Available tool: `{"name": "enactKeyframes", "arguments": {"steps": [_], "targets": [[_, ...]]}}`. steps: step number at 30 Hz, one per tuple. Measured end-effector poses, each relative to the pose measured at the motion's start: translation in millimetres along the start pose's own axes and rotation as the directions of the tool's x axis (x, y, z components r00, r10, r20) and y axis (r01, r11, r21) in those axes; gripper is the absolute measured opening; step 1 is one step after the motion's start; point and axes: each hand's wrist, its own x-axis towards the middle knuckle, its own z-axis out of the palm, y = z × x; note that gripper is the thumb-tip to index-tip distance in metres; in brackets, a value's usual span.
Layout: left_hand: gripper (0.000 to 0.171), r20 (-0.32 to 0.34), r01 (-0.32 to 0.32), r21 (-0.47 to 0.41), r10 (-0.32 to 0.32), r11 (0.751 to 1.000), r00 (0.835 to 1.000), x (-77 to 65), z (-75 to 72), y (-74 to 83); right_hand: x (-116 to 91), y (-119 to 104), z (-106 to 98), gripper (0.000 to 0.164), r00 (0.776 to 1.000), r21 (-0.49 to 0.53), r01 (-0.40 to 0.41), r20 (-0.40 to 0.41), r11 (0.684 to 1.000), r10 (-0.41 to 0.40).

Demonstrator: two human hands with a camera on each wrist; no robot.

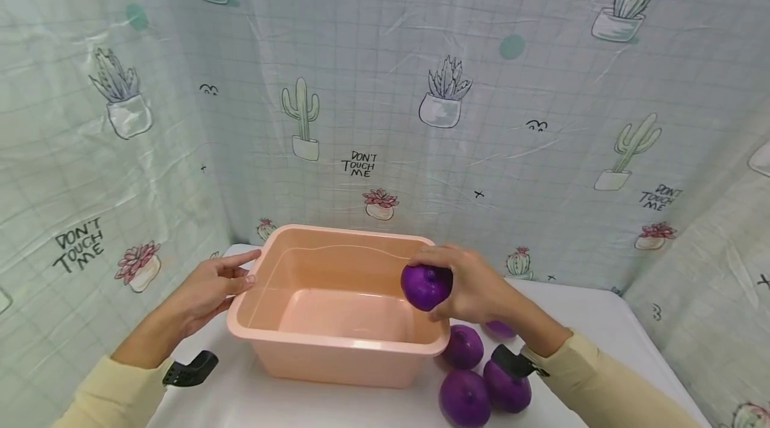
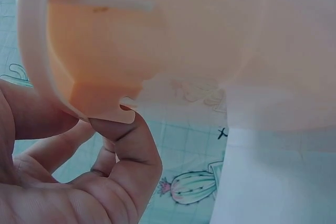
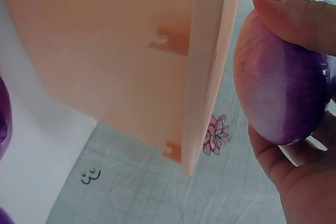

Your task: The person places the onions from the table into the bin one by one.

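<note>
A peach-coloured plastic basin stands on the white table, its inside bare. At its left end my left hand pinches the rim between thumb and fingers; the left wrist view shows the thumb and bent index finger meeting there. My right hand grips a glossy purple onion above the basin's right end. Thumb and fingers wrap its sides in the right wrist view, where the onion appears just past the rim.
Several more purple onions lie on the table to the right of the basin, below my right forearm, one partly hidden by it. A cactus-print sheet rises behind the table and along both sides.
</note>
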Motion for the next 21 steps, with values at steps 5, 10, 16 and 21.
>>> {"name": "enactKeyframes", "arguments": {"steps": [5,10,16,21], "targets": [[0.066,0.001,-0.005,-0.004,0.005,1.0,1.0,-1.5,2.0,0.1,13,-3,1,0.081,0.998,0.014,0.046,0.036,0.999,-0.046],[0.067,0.023,-0.02,-0.027,0.021,0.999,1.0,-0.6,3.1,0.6,26,-7,0,0.082,0.996,0.012,0.059,0.071,0.998,-0.06],[0.067,0.023,-0.027,-0.026,0.027,0.999,0.999,-0.7,1.2,0.7,45,-14,1,0.081,0.989,-0.003,0.096,0.114,0.995,-0.095],[0.067,0.016,-0.022,-0.025,0.022,0.999,1.0,-0.2,0.8,-0.1,61,-18,2,0.077,0.982,0.029,0.134,0.133,0.991,-0.137]]}}
